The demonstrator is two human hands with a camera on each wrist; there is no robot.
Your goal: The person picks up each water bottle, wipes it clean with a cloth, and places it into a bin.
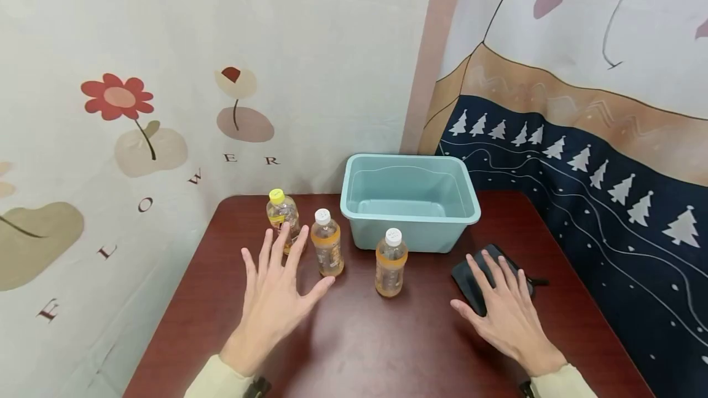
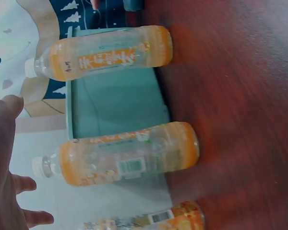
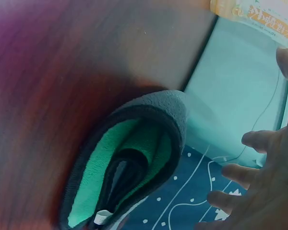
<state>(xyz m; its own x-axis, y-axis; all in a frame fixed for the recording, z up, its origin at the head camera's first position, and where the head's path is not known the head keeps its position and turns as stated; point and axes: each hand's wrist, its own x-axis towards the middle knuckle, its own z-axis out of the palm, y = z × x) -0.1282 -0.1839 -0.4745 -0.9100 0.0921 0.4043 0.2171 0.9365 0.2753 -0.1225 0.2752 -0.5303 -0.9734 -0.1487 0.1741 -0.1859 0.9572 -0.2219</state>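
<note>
Fingers spread, my left hand [image 1: 273, 309] hovers over the table in front of a yellow-capped bottle [image 1: 278, 206] and a white-capped bottle [image 1: 327, 247]; it holds neither. A second white-capped bottle [image 1: 390, 268] stands upright farther right. All are clear plastic, the white-capped ones with orange bands. My right hand [image 1: 509, 318], fingers also extended, is above a folded dark grey cloth [image 1: 469, 281] and partly covers it in the head view. The right wrist view shows the green inner side of the cloth [image 3: 93, 184] and a gap between it and the fingers [image 3: 235, 175].
A light blue plastic bin [image 1: 409, 235] stands at the back of the dark red-brown table [image 1: 354, 349], behind the bottles. Printed fabric [image 1: 332, 66] hangs behind the table and along its sides.
</note>
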